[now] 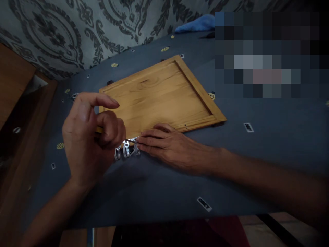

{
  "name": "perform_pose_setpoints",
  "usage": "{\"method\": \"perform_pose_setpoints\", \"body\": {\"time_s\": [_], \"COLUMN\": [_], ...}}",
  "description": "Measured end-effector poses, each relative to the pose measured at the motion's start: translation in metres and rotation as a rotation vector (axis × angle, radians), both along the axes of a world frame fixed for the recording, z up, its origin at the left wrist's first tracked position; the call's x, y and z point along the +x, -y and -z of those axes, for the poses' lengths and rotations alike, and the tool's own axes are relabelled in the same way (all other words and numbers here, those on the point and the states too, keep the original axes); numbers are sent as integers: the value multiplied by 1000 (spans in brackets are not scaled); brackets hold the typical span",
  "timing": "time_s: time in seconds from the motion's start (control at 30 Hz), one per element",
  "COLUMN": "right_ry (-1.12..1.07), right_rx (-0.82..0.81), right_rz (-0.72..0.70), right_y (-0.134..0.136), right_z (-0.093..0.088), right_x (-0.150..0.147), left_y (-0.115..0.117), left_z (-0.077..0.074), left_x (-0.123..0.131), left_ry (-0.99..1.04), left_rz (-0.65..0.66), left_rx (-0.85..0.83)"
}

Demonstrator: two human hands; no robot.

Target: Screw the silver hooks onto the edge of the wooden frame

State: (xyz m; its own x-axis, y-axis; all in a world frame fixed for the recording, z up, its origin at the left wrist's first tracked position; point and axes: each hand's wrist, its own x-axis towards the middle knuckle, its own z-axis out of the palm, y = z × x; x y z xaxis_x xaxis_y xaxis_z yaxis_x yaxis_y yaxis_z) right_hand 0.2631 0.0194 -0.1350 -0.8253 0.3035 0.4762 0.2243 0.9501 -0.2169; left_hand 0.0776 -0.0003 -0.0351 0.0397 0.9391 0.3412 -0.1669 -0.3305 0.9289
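**Two hands at the near edge of a wooden panel**

The wooden panel (164, 92) lies flat on a dark blue printed cloth (257, 154). Its framed side is up. Just at the near-left corner of the panel lie some small shiny metal fittings (125, 151), touching one another.

The right hand (164, 144) lies flat at the near edge of the panel, with the fingers straight and together. Their tips rest on the fittings and grip nothing. The left hand (89, 140) is raised just left of that corner. Its index finger is stretched out and the other fingers are curled toward the thumb. Whether it pinches a small part cannot be told.

The step in hand seems to be setting a fitting at this edge. To do it well, the right fingertips should press the piece steady while the left hand works from above. The raised left hand hides part of the corner, and the spare fittings crowd the same spot.

Beyond the far side of the panel lies a light blue rag (197, 24) by a patterned wall (64, 31). To the left of the panel stands brown wooden furniture (12, 79).
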Motion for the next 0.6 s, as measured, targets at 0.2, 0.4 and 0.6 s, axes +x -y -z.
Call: {"method": "perform_pose_setpoints", "body": {"time_s": [0.2, 0.4, 0.6], "right_ry": [10, 17, 11], "right_rx": [6, 5, 14], "right_rz": [-10, 8, 0], "right_y": [0, 1, 1], "right_z": [-1, -2, 0], "right_x": [-1, 0, 1], "left_y": [-2, 0, -1], "left_z": [4, 3, 3], "left_x": [1, 3, 3], "left_ry": [4, -33, -9], "left_rz": [13, 56, 126], "left_rx": [-6, 9, 24]}}
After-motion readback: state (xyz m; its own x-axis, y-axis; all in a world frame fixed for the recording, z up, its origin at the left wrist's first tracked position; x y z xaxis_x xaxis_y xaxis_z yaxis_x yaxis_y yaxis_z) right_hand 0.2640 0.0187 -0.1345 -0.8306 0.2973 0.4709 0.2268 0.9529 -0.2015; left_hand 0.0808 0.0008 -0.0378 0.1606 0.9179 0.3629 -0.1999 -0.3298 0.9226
